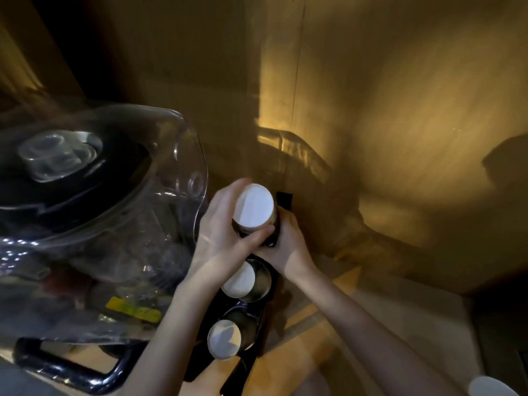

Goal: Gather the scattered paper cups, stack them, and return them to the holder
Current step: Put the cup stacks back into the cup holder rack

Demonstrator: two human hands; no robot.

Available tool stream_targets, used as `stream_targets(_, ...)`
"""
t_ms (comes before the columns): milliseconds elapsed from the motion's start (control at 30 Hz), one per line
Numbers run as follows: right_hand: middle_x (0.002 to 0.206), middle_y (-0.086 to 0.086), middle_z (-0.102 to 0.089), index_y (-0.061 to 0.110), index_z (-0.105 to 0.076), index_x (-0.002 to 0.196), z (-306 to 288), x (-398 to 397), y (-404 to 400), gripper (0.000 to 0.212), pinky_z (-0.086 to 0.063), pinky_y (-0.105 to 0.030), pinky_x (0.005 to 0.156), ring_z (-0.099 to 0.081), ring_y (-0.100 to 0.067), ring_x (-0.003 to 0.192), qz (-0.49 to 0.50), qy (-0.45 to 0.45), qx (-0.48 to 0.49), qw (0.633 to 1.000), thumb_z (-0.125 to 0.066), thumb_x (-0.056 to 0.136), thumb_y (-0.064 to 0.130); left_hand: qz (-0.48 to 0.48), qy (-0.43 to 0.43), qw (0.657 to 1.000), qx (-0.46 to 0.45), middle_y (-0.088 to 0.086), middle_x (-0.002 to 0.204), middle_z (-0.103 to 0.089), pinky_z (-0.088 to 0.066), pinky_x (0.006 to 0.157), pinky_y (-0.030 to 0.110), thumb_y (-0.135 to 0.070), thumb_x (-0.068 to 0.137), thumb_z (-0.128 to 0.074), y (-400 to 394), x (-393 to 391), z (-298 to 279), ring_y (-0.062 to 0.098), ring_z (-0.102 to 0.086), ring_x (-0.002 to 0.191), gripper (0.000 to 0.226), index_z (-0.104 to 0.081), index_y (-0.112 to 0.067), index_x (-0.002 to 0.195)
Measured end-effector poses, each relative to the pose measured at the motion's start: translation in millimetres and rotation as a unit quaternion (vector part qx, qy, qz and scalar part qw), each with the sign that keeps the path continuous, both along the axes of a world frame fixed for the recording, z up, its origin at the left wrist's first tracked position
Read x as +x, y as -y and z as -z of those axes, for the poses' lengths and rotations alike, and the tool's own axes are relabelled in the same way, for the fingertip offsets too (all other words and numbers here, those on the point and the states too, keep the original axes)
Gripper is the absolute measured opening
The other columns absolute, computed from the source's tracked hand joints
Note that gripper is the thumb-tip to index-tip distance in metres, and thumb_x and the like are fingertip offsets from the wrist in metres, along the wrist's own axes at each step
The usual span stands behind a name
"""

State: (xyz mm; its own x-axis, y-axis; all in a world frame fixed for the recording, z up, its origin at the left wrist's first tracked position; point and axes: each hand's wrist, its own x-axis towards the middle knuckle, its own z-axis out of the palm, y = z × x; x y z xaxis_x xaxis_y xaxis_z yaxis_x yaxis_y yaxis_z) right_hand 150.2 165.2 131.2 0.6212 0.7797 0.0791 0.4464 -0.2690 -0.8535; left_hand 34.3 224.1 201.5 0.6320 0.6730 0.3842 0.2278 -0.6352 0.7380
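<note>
You've got the stack of paper cups (253,206) right at centre frame, upside down, its white base facing the camera. Your left hand (225,232) is wrapped around its near side, thumb across the front, fingers curled behind it and closed on the cup wall. Your right hand (285,247) sits just below and to the right, closed around the dark top of the holder (274,238), it seems, though its fingertips are hidden behind the cups.

Below your hands, the black holder runs down toward lower centre, and two more inverted cups (238,280) (223,338) already sit in its slots. One more pale rim (490,387) peeks in at the bottom right corner; what it is I can't tell.

These cups look light and thin-walled, so they should crush easily if you squeeze. Grip low on the stack where the nested walls stiffen it, and keep pressure even. The big clear jug (100,195) crowds the left of the frame, very close to your left wrist.
</note>
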Motion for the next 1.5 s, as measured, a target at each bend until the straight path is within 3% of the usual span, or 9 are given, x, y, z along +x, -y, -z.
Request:
stream_targets(167, 0.134, -0.009, -0.047, 0.013, -0.036, 0.135, 10.1, 0.8, 2.5, 0.083, -0.044, -0.037, 0.098, -0.044, -0.024, 0.125, 0.015, 0.003, 0.005, 1.000, -0.078, 0.067, 0.035, -0.004, -0.031, 0.999, -0.035, -0.005, 0.123, -0.050, -0.028, 0.084, -0.007, -0.019, 0.070, -0.077, -0.2, 17.5, 26.0, 0.002, -0.042, 0.109, 0.067, -0.043, -0.020, 0.128)
stream_targets(367, 0.132, -0.008, -0.047, 0.012, -0.037, 0.134, 13.4, 0.5, 6.7, 0.078, -0.040, -0.030, 0.096, -0.042, -0.022, 0.125, 0.025, 0.023, 0.016, 0.999, -0.077, 0.069, 0.028, -0.024, -0.071, 0.996, -0.052, 0.002, 0.125, -0.053, -0.033, 0.085, 0.018, -0.018, 0.071, -0.076, -6.9, 30.0, 35.5, 0.008, -0.045, 0.108, 0.067, -0.040, -0.017, 0.127)
stream_targets(633, 0.138, -0.008, -0.042, 0.016, -0.031, 0.139, 3.1, 6.1, 11.2, 0.082, -0.040, -0.037, 0.104, -0.040, -0.023, 0.129, -0.016, 0.007, -0.019, 1.000, -0.074, 0.072, 0.032, -0.029, -0.103, 0.992, -0.061, 0.007, 0.130, -0.049, -0.030, 0.087, 0.017, -0.016, 0.072, -0.075, -8.6, 34.6, 35.8, 0.021, -0.045, 0.121, 0.070, -0.037, -0.013, 0.130)
stream_targets(833, 0.132, -0.004, -0.053, 0.018, -0.043, 0.133, -35.3, 23.9, 52.4, 0.057, -0.044, -0.030, 0.097, -0.052, -0.018, 0.117, -0.109, 0.048, -0.100, 0.988, -0.063, 0.083, 0.037, -0.041, -0.159, 0.983, 0.079, 0.020, 0.140, -0.040, -0.035, 0.109, 0.041, -0.021, 0.075, -0.072, 10.1, 29.9, 27.5, 0.033, -0.035, 0.134, 0.074, -0.033, -0.003, 0.136)
stream_targets(1000, 0.104, -0.004, -0.068, 0.014, -0.062, 0.108, -56.6, 36.6, 123.6, 0.021, -0.051, -0.034, 0.083, -0.062, -0.019, 0.097, -0.040, 0.231, -0.096, 0.967, -0.053, 0.090, 0.021, 0.008, -0.041, 0.977, 0.208, 0.009, 0.106, -0.067, -0.051, 0.080, 0.034, -0.026, 0.085, -0.055, 67.2, 32.5, 20.7, 0.022, -0.060, 0.100, 0.026, -0.062, -0.011, 0.105)
stream_targets(1133, 0.084, -0.009, -0.069, 0.011, -0.066, 0.091, -48.9, 44.0, 200.3, 0.015, -0.053, -0.040, 0.068, -0.065, -0.029, 0.082, 0.036, 0.360, -0.139, 0.922, -0.052, 0.086, 0.014, 0.139, -0.098, 0.965, 0.200, 0.003, 0.083, -0.071, -0.055, 0.063, 0.032, -0.031, 0.084, -0.044, 110.9, 51.8, 29.5, 0.021, -0.066, 0.076, 0.028, -0.067, -0.015, 0.087)
stream_targets(1233, 0.086, -0.008, -0.068, 0.012, -0.065, 0.090, -23.2, 48.2, 263.1, 0.012, -0.052, -0.042, 0.072, -0.062, -0.029, 0.085, 0.100, 0.342, -0.227, 0.906, -0.057, 0.082, 0.010, 0.204, -0.164, 0.942, 0.209, 0.004, 0.079, -0.069, -0.054, 0.061, 0.034, -0.029, 0.084, -0.046, 141.8, 67.8, 52.5, 0.023, -0.066, 0.075, 0.026, -0.067, -0.014, 0.083)
stream_targets(1333, 0.096, -0.006, -0.068, 0.013, -0.066, 0.099, 5.1, 41.2, 323.1, 0.022, -0.052, -0.037, 0.078, -0.062, -0.025, 0.094, 0.194, 0.262, -0.267, 0.907, -0.058, 0.082, 0.003, 0.258, -0.233, 0.922, 0.172, 0.004, 0.097, -0.068, -0.050, 0.072, 0.035, -0.025, 0.088, -0.050, 174.6, 82.6, 79.7, 0.025, -0.063, 0.092, 0.021, -0.066, -0.015, 0.095)
stream_targets(1500, 0.115, -0.011, -0.061, 0.012, -0.056, 0.119, 49.8, 20.5, 391.8, 0.040, -0.047, -0.034, 0.079, -0.055, -0.031, 0.107, 0.283, 0.158, -0.334, 0.885, -0.053, 0.081, 0.000, 0.355, -0.320, 0.863, 0.167, 0.003, 0.140, -0.046, -0.035, 0.103, 0.033, -0.030, 0.087, -0.050, 231.4, 106.0, 119.1, 0.021, -0.041, 0.128, 0.050, -0.041, -0.015, 0.134)
